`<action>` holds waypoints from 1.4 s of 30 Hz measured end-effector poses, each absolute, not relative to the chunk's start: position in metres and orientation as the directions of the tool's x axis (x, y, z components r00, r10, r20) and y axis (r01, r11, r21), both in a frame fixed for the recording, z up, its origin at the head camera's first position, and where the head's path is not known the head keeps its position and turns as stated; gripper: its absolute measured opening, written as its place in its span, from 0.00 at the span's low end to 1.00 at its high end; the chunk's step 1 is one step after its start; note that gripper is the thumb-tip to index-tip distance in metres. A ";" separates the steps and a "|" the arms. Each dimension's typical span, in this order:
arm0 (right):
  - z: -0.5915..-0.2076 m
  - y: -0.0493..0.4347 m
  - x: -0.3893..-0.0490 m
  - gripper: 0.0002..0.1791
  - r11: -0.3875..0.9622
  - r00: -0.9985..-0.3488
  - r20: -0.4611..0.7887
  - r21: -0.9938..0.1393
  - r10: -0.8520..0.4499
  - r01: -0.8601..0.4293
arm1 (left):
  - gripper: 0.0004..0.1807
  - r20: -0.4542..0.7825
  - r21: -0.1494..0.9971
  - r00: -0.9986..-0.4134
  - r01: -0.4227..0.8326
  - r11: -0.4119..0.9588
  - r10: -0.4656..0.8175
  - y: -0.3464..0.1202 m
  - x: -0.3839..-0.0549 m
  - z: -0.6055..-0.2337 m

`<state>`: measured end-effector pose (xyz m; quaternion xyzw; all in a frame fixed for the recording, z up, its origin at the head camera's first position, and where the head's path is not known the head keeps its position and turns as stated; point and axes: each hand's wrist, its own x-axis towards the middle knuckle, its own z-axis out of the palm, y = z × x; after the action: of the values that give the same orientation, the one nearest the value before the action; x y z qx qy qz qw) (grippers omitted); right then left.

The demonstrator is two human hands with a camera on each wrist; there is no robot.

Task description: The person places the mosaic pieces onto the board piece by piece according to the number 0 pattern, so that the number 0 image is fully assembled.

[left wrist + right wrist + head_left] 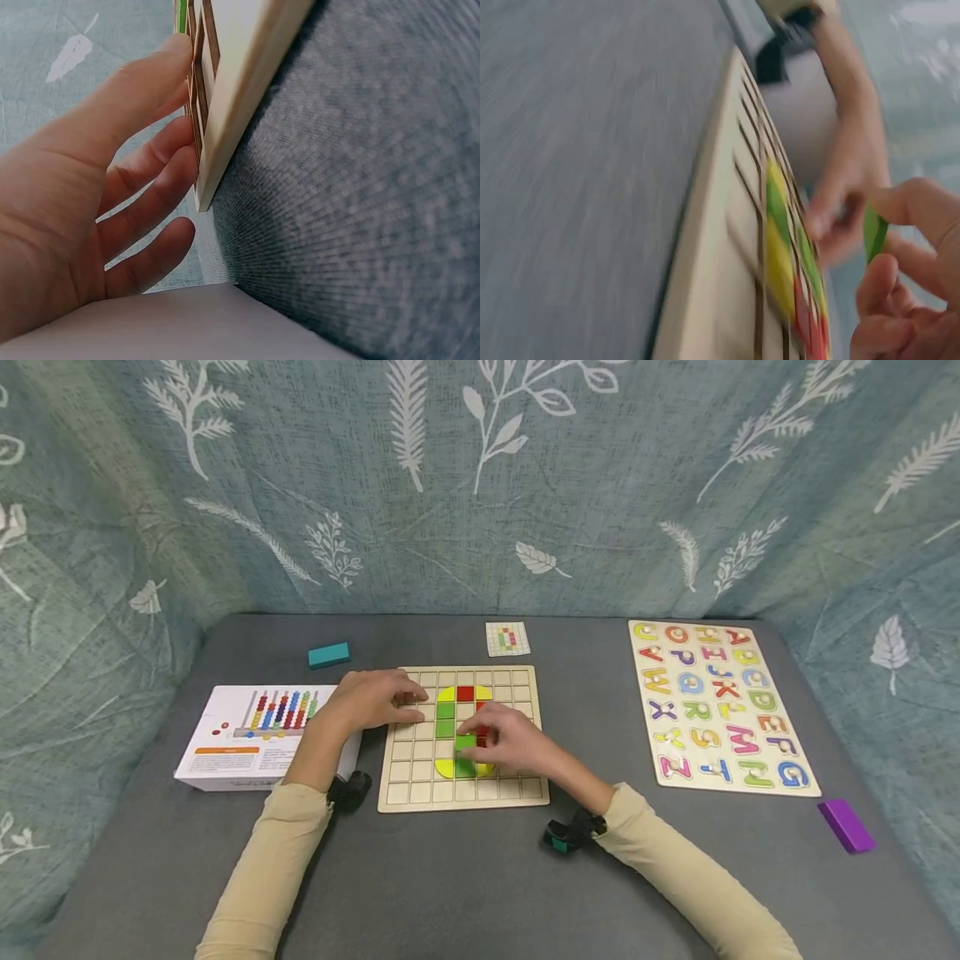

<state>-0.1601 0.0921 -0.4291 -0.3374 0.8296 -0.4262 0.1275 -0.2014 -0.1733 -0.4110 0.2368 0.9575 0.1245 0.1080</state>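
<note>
A wooden grid board (pixel 401 793) lies in the middle of the dark table. Coloured tiles sit in its cells: a red square tile (pixel 465 693), green square tiles (pixel 446 727) and yellow rounded tiles (pixel 446 768) among them. My right hand (pixel 517 742) is over the lower middle of the board and pinches a green tile (pixel 874 232) between thumb and fingers, raised off the grid in the right wrist view. Along the board's left side rests my left hand (pixel 372 700), fingers loosely bent, fingertips (pixel 178 45) at the surface and edge, holding no tile.
Behind the board lies a small pattern card (pixel 507 639). A white box with an abacus picture (pixel 247 764) stands at left, under the left forearm, with a teal block (pixel 328 656) beyond it. To the right are an alphabet puzzle (pixel 712 710) and a purple block (pixel 846 826).
</note>
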 end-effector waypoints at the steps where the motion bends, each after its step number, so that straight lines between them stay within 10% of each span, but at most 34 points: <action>1: -0.428 0.085 -0.159 0.15 0.423 -0.726 0.056 -0.780 -0.686 -0.461 | 0.18 -0.147 0.287 -0.863 0.430 0.856 0.483 -0.173 -0.201 -0.411; 42: -0.416 0.050 -0.151 0.10 0.717 -0.752 -0.081 -0.384 -0.654 -0.582 | 0.18 -0.134 0.275 -0.855 0.455 0.847 0.502 -0.170 -0.199 -0.406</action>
<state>-0.1508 0.0497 -0.4163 -0.3360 0.9203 -0.1699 0.1061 -0.1990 -0.1696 -0.4064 0.2502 0.9558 0.1173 0.1006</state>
